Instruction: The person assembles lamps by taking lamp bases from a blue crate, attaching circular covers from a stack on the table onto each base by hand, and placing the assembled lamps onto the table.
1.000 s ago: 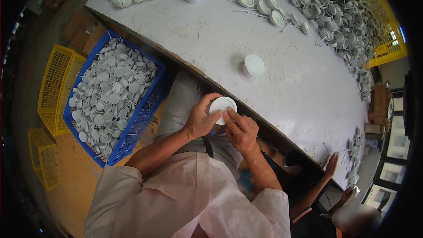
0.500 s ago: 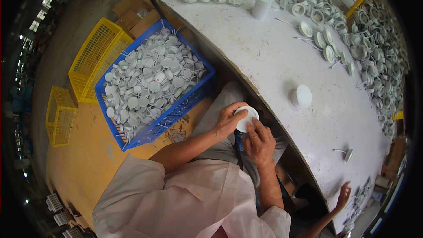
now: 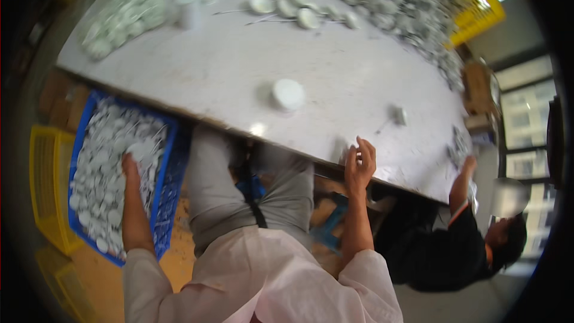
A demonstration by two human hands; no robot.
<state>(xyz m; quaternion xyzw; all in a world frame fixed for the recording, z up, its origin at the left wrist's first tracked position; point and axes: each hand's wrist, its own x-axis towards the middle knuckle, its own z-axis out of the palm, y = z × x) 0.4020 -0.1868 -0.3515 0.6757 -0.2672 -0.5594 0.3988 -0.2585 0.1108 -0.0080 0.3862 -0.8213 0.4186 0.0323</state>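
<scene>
Left hand (image 3: 129, 164) over crate (image 3: 173, 170) of discs (image 3: 98, 200)

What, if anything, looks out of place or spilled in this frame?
One small white thin-stemmed piece lies alone on the white tabletop, apart from the heap of white round parts, which spreads loosely by the yellow plastic crate. Blur hides any damage.

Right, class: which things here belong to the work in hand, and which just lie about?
Apparently in the work:
white, round, stemmed pieces
blue rectangular plastic basket holding them, left hand over it
pale tabletop, right hand at its edge

Probably just lying about:
yellow plastic mesh basket
clear plastic bag of whitish pieces
</scene>
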